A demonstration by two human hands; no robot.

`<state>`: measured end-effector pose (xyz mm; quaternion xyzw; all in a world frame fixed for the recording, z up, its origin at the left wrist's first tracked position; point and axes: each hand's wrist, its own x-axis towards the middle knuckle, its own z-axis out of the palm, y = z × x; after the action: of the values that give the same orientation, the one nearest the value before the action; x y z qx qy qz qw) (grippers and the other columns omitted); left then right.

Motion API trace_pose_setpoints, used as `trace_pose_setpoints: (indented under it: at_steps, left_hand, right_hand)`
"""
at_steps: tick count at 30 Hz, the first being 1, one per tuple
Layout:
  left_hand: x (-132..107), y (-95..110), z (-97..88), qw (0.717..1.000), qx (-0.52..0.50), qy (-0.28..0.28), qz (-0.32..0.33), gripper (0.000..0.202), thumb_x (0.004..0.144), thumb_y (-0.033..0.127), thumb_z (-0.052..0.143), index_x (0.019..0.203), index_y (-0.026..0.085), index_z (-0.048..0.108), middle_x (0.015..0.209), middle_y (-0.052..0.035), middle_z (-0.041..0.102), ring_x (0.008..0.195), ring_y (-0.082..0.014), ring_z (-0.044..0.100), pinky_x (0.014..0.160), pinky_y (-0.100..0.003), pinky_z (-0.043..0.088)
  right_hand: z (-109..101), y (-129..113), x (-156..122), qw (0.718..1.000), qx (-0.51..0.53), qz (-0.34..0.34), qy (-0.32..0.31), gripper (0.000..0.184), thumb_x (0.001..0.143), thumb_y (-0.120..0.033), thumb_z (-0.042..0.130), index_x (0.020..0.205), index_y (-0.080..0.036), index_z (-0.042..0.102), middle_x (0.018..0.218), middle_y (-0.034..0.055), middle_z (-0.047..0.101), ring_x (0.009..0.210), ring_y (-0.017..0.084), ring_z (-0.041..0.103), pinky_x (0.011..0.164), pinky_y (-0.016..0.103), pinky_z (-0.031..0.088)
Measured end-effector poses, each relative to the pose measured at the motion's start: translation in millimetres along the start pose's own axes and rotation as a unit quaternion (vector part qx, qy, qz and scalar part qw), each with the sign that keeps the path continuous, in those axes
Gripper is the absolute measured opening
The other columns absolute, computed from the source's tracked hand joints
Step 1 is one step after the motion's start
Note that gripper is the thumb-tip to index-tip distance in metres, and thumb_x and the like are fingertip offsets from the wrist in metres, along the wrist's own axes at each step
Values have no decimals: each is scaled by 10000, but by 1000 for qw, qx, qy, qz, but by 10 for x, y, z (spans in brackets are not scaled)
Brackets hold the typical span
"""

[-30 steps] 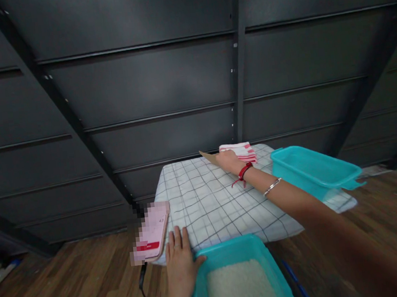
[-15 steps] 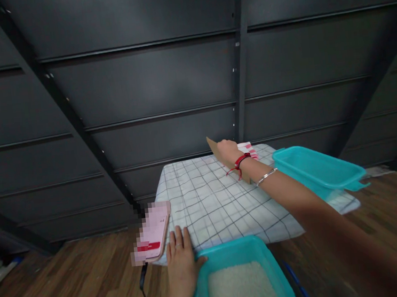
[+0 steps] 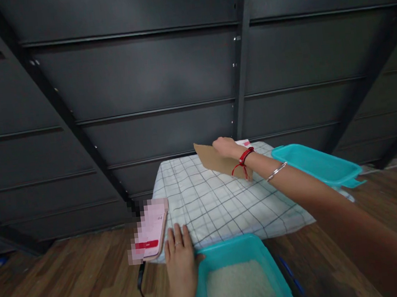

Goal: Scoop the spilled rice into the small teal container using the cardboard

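Toward the far side of the checked cloth (image 3: 204, 204), my right hand (image 3: 225, 146) is closed on the upper edge of a flat brown piece of cardboard (image 3: 208, 158), which stands tilted on the cloth. My left hand (image 3: 181, 263) lies flat, fingers stretched out, on the cloth's near edge. Its thumb touches the rim of a teal tub (image 3: 226, 248) holding white grains that look like rice (image 3: 239, 286). Behind my right hand, a bit of pink and white striped cloth (image 3: 244, 143) shows, mostly hidden.
A second teal tub (image 3: 317, 164) stands at the table's right end. To the left lies a pink phone (image 3: 153, 229), partly blurred out, with a black strap (image 3: 142, 291) hanging down. Dark metal panels (image 3: 155, 77) rise behind the table. The floor (image 3: 92, 282) is wooden.
My right hand has turned the cardboard so its broad face now shows more, and moved it slightly left. My left hand stays in place.
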<state>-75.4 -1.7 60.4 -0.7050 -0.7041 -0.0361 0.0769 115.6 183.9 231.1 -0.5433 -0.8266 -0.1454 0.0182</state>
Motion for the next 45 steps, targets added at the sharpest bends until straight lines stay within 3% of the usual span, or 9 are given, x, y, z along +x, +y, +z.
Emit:
trace_pose_setpoints:
  at_steps: [5, 8, 11, 14, 18, 23, 29, 39, 45]
  left_hand:
    - [23, 11, -129, 1000, 13, 8, 19, 611, 695, 98, 626, 1294, 178, 531, 1434, -157, 415, 1330, -389, 336, 1030, -535, 359]
    - [29, 6, -140, 999, 21, 4, 26, 615, 699, 108, 614, 1303, 187, 523, 1438, -142, 411, 1335, -380, 330, 1042, -529, 346]
    - [31, -1, -95, 999, 19, 1, 37, 624, 699, 96, 596, 1309, 196, 515, 1445, -127, 402, 1343, -364, 320, 1050, -517, 341]
    - [37, 16, -82, 998, 16, 4, 58, 659, 681, 63, 583, 1318, 206, 500, 1461, -121, 374, 1355, -351, 296, 1056, -521, 334]
    - [57, 60, -168, 997, 6, -26, 75, 685, 670, 19, 558, 1329, 193, 483, 1462, -135, 360, 1363, -337, 272, 1070, -527, 316]
    - [136, 46, -152, 989, -17, -107, 97, 775, 638, -8, 511, 1380, 186, 403, 1483, -133, 309, 1378, -291, 228, 1085, -483, 308]
    - [215, -12, -123, 984, -26, -149, 91, 862, 614, 53, 521, 1434, 188, 292, 1512, -131, 181, 1395, -285, 137, 1096, -518, 245]
    - [225, 16, -416, 977, -48, -191, 85, 924, 602, 147, 664, 1439, 180, 275, 1526, -140, 138, 1402, -305, 105, 1113, -480, 211]
    - [244, 31, -439, 976, -54, -192, 89, 924, 599, 106, 663, 1436, 210, 285, 1537, -118, 137, 1407, -302, 95, 1118, -487, 193]
  right_hand:
    - [76, -102, -136, 999, -22, -41, -11, 346, 892, -353, 559, 1169, -147, 549, 1151, 94, 576, 957, 205, 591, 805, 410, 509]
    - [192, -195, -322, 997, -27, -63, -20, 305, 912, -227, 514, 1207, -160, 552, 977, 79, 658, 823, 171, 625, 736, 321, 487]
    - [301, -213, -551, 992, -40, -116, -8, 449, 914, -69, 398, 1336, -206, 464, 759, 42, 685, 676, 147, 624, 665, 256, 425]
    - [342, -135, -738, 984, -57, -170, 19, 465, 910, -38, 350, 1318, -216, 486, 729, 36, 686, 667, 156, 618, 653, 257, 401]
    - [286, 29, -784, 989, -60, -131, 22, 296, 870, -49, 433, 1084, -124, 622, 895, 124, 697, 829, 202, 632, 722, 289, 415]
    - [327, 142, -647, 994, -51, -91, 35, 284, 873, -48, 414, 1082, -86, 602, 964, 169, 684, 892, 235, 634, 786, 337, 422]
    - [484, 148, -779, 992, -30, -119, 9, 305, 824, -11, 454, 1051, -120, 626, 917, 121, 700, 840, 214, 641, 692, 295, 420]
    - [76, 260, -1145, 987, 9, -158, 16, 306, 770, 7, 512, 1002, -149, 637, 898, 86, 697, 856, 205, 628, 702, 285, 411]
    - [166, 136, -1163, 991, -53, -119, 26, 236, 855, -38, 459, 1003, -98, 632, 892, 146, 696, 823, 232, 640, 764, 358, 435]
